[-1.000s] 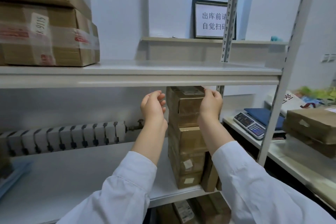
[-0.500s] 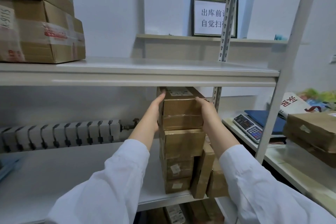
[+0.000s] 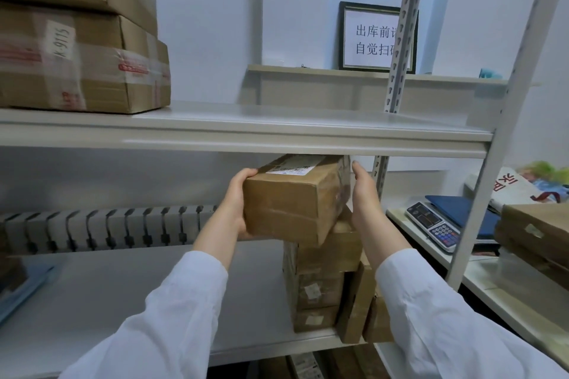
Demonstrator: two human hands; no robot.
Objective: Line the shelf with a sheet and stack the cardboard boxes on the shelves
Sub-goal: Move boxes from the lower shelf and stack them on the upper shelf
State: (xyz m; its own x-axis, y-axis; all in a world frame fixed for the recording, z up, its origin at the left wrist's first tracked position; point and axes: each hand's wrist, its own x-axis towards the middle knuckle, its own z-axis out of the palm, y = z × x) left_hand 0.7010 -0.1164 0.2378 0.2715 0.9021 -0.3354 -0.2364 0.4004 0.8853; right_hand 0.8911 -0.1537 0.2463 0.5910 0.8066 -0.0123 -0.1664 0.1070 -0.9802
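Observation:
A brown cardboard box (image 3: 292, 203) with a white label on top is lifted off the stack of boxes (image 3: 320, 283) on the middle shelf (image 3: 154, 301) and turned at an angle. My left hand (image 3: 237, 203) grips its left end, fingers curled over the top edge. My right hand (image 3: 365, 191) presses flat against its right side, fingers straight. The box sits just under the upper shelf (image 3: 277, 132), which is lined with a pale sheet.
Two large taped cartons (image 3: 77, 49) fill the upper shelf's left. Flat boxes (image 3: 357, 308) lean against the stack. A radiator (image 3: 107, 228) runs behind. To the right stand a scale (image 3: 434, 224), a blue folder and more boxes (image 3: 538, 237). A framed sign (image 3: 372, 37) hangs behind.
The top box has come off the stack, pulled toward me and swung to the left between both hands. My left hand went from loose beside the stack to gripping the box.

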